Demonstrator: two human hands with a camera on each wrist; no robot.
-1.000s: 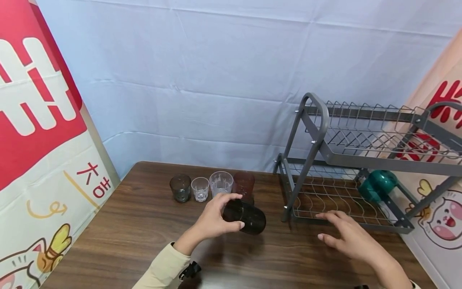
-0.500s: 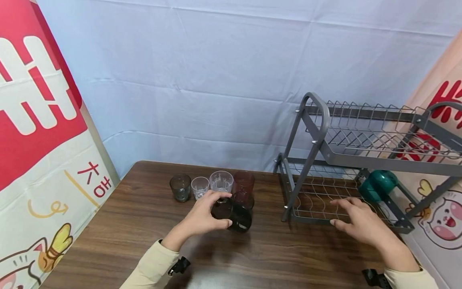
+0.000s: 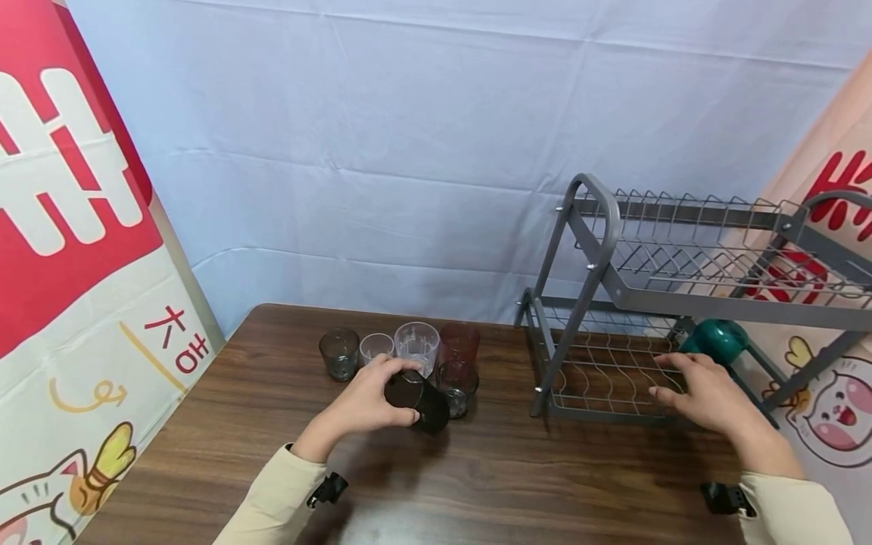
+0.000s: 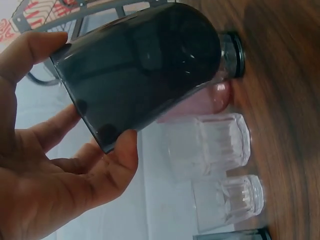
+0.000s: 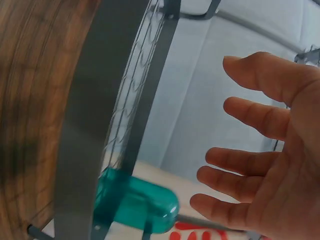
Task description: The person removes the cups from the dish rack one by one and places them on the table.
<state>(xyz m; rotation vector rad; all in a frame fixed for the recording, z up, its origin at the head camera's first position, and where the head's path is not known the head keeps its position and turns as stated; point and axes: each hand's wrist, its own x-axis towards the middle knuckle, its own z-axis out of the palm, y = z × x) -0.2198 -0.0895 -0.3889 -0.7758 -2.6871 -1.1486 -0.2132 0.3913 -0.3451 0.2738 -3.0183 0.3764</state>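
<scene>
My left hand (image 3: 368, 401) grips a dark, smoky glass (image 3: 424, 403) by its rim, thumb on one side and fingers on the other. The glass is tilted, its rounded base pointing right; the left wrist view shows this dark glass (image 4: 140, 70) close up. Behind it stand a grey glass (image 3: 458, 386), a pink glass (image 3: 460, 343), a large clear glass (image 3: 418, 341), a small clear glass (image 3: 377, 346) and another grey glass (image 3: 339, 354). My right hand (image 3: 715, 397) holds nothing, its fingers spread before the rack's lower shelf; the right wrist view shows this hand (image 5: 270, 140) too.
A grey two-tier dish rack (image 3: 708, 303) stands at the right of the wooden table (image 3: 259, 424). A green glass (image 3: 718, 341) lies on its lower shelf at the right end. A pale cloth (image 3: 381, 174) hangs behind.
My left hand has moved left with the dark glass, uncovering the grey glass behind it. My right hand has moved right along the rack's front, partly in front of the green glass.
</scene>
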